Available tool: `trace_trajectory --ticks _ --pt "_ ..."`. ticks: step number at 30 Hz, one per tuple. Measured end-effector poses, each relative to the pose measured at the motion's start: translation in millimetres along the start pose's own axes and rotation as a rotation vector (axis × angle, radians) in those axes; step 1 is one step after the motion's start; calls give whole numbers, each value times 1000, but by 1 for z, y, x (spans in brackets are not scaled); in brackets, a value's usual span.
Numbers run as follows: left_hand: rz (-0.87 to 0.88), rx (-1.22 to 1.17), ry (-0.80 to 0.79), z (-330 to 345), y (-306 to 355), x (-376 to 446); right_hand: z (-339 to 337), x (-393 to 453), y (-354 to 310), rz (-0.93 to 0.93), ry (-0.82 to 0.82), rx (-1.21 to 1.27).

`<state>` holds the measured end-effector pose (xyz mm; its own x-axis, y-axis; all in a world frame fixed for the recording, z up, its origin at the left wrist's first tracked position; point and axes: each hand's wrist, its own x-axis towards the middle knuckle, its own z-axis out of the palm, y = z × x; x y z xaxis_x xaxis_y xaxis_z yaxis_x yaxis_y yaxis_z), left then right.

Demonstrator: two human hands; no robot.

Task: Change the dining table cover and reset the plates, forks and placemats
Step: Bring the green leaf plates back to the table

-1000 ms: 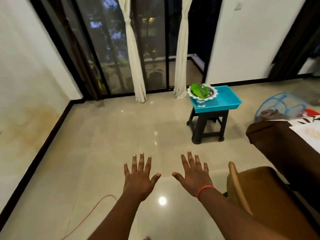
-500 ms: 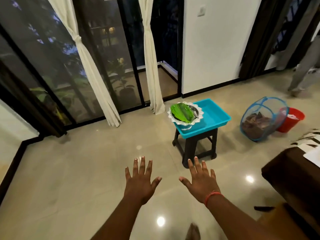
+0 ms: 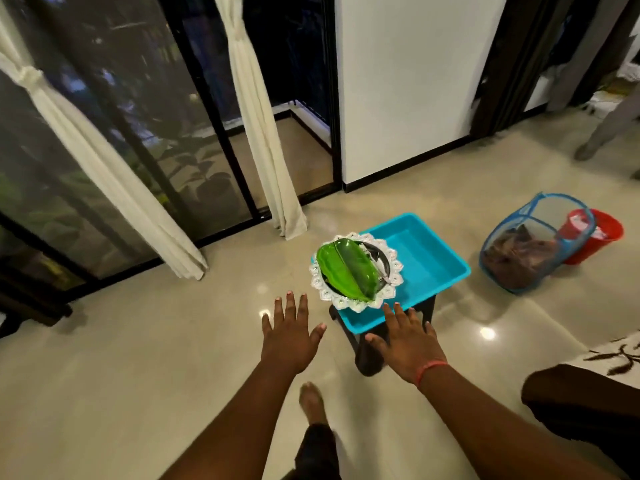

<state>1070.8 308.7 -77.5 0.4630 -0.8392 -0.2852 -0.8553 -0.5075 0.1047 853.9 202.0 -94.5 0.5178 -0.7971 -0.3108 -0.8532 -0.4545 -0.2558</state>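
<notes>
Both hands are stretched out palm-down with fingers spread, holding nothing. The left hand (image 3: pixel 289 332) hangs over bare floor, while the right hand (image 3: pixel 408 341), a red thread round its wrist, reaches over the near edge of a turquoise tray (image 3: pixel 429 258). That tray sits on a small dark stool (image 3: pixel 369 355) just ahead of the right hand.

Just beyond the right fingertips, and ahead and right of the left hand, a stack lies across the tray's near left corner: a scalloped white placemat (image 3: pixel 393 270) at the bottom, a dark plate (image 3: pixel 381 258) on it, and a green leaf-shaped plate (image 3: pixel 346 270) on top. Something metallic, perhaps forks, glints beside the green plate, too blurred to be sure.

Further off to the right of the right hand stands a blue mesh basket (image 3: pixel 530 251) with brown cloth in it, touching a red bucket (image 3: pixel 599 237). Near the right forearm, a dark brown cover (image 3: pixel 581 407) drapes over the worktop's corner. A bare foot (image 3: pixel 311 400) shows between the forearms.
</notes>
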Motion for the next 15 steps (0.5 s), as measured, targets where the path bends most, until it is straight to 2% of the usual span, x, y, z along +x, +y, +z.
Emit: trace_trajectory --ticks 5,8,10,15 --pt "147 -62 -117 -6 4 145 5 96 16 160 -75 62" --pt "161 -143 -178 -12 4 209 -1 138 18 248 -94 132" --pt "119 -247 -210 -15 7 244 -6 163 18 281 -103 192" --pt "-156 -499 -371 1 27 308 5 228 22 400 -175 408"
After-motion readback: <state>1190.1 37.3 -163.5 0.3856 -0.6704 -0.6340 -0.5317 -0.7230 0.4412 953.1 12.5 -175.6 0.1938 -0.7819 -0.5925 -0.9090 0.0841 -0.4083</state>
